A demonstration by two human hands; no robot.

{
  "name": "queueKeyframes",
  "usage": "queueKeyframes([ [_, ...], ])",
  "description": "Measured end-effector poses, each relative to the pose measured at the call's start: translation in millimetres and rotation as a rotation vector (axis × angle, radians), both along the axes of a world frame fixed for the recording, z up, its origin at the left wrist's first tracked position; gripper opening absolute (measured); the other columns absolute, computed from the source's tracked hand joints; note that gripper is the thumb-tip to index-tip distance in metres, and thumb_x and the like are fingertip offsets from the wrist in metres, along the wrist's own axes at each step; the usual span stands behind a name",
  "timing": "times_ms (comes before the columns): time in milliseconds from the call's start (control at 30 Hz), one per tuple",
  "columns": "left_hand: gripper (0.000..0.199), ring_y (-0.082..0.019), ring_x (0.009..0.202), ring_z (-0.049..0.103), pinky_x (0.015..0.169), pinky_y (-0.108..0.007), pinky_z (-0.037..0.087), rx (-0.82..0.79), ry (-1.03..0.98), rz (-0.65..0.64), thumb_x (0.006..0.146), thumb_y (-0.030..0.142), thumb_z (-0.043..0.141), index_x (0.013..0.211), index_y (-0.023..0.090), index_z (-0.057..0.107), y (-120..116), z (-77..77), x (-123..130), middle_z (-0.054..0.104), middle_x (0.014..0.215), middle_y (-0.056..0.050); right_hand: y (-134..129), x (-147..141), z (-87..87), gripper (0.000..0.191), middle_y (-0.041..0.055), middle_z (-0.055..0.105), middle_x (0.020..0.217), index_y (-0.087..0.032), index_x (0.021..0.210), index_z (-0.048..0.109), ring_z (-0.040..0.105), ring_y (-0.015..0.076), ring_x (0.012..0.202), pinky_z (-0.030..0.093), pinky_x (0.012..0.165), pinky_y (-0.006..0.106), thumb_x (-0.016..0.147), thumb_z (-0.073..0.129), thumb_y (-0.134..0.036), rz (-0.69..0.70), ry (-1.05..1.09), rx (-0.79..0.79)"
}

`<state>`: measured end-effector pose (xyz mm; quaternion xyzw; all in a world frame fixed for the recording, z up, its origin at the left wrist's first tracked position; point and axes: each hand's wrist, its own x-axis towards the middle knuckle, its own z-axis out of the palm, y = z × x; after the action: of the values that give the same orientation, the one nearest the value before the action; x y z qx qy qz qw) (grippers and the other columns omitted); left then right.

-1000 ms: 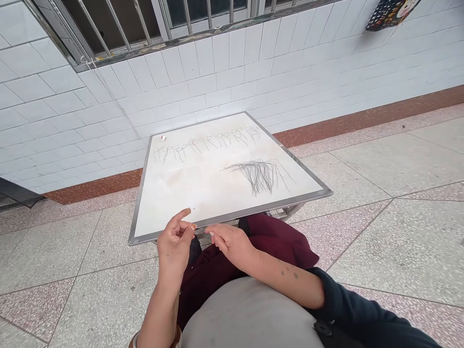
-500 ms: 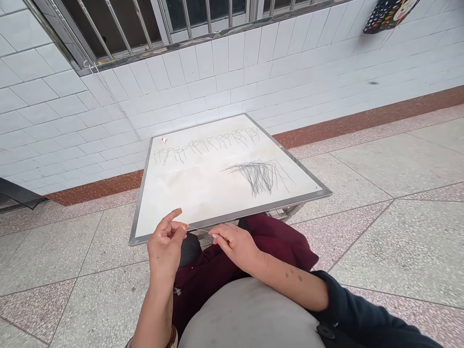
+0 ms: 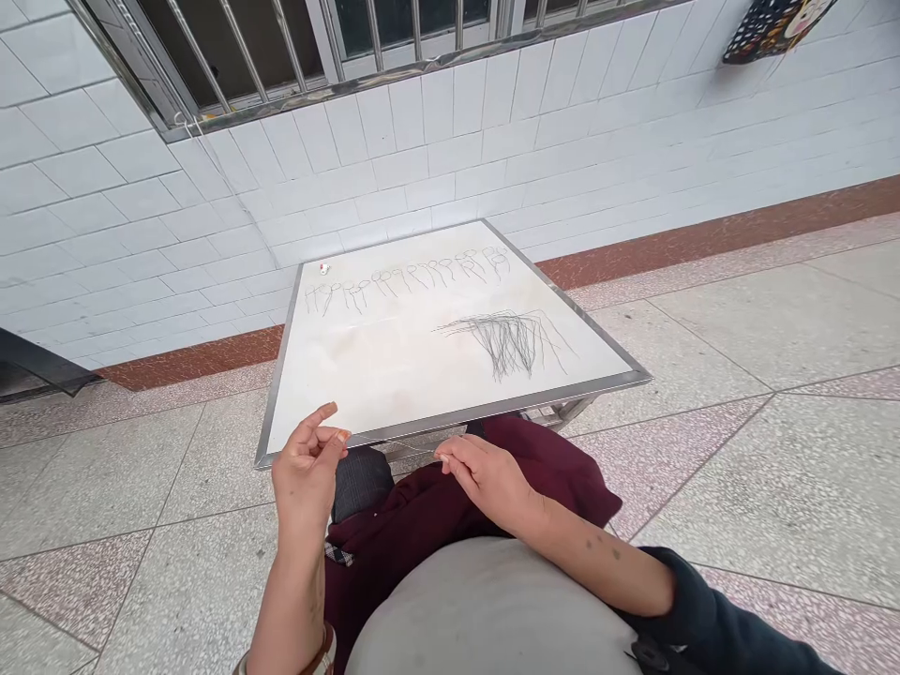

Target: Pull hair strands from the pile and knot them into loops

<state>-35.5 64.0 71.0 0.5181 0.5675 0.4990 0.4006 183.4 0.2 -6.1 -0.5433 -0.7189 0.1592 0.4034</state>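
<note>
My left hand (image 3: 306, 473) is at the table's near edge, thumb and forefinger pinched together. A tiny orange bit (image 3: 343, 436) shows at their tips. A thin pale strand (image 3: 408, 447) runs from there to my right hand (image 3: 488, 478), whose fingers are closed on its other end; I cannot tell whether it is thread or wire. On the white tabletop (image 3: 372, 366) lies a loose bundle of dark thin strands (image 3: 506, 342). Behind it, several looped dark strands (image 3: 412, 275) are laid out in a row.
A small red and white object (image 3: 324, 269) sits near the table's far left corner. The table has a grey metal rim (image 3: 597, 333). Behind it stands a white tiled wall (image 3: 422, 150) with a barred window (image 3: 380, 37). Maroon cloth (image 3: 548, 469) covers my lap.
My hands have moved apart, the right one to the right and the left one slightly left, so more of the strand shows between them. The view has shifted a little.
</note>
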Motion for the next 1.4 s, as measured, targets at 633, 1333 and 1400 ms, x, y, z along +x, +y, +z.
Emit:
queueKeyframes([
  [633,0.054,-0.014,0.065,0.057,0.067,-0.027,0.049,-0.009,0.045,-0.100,0.067,0.035,0.073,0.115,0.014,0.064,8,0.3,-2,0.063,0.067,0.001,21,-17,22.8,0.015,-0.0008,0.069,0.078,-0.022,0.093,0.070,0.052,0.0079,0.048,0.048,0.050,0.021,0.084,0.061,-0.029,0.185,0.410,-0.369],
  [1333,0.061,-0.027,0.092,0.069,0.087,-0.040,0.052,-0.151,0.038,-0.115,0.062,0.058,0.070,0.107,0.016,0.067,32,-132.0,-2,0.073,0.097,-0.012,151,113,-47.9,0.015,0.0029,0.063,0.087,-0.013,0.097,0.060,0.059,0.0098,0.067,0.051,0.058,0.023,0.093,0.056,-0.027,-0.535,0.692,-0.561],
  [1400,0.062,-0.027,0.090,0.069,0.085,-0.040,0.053,-0.151,0.034,-0.098,0.063,0.060,0.068,0.107,0.016,0.066,34,-138.3,-7,0.073,0.096,-0.011,158,122,-49.6,0.022,0.0046,0.063,0.098,-0.013,0.107,0.059,0.062,0.0133,0.077,0.055,0.067,0.029,0.094,0.056,-0.031,-0.559,0.663,-0.569],
])
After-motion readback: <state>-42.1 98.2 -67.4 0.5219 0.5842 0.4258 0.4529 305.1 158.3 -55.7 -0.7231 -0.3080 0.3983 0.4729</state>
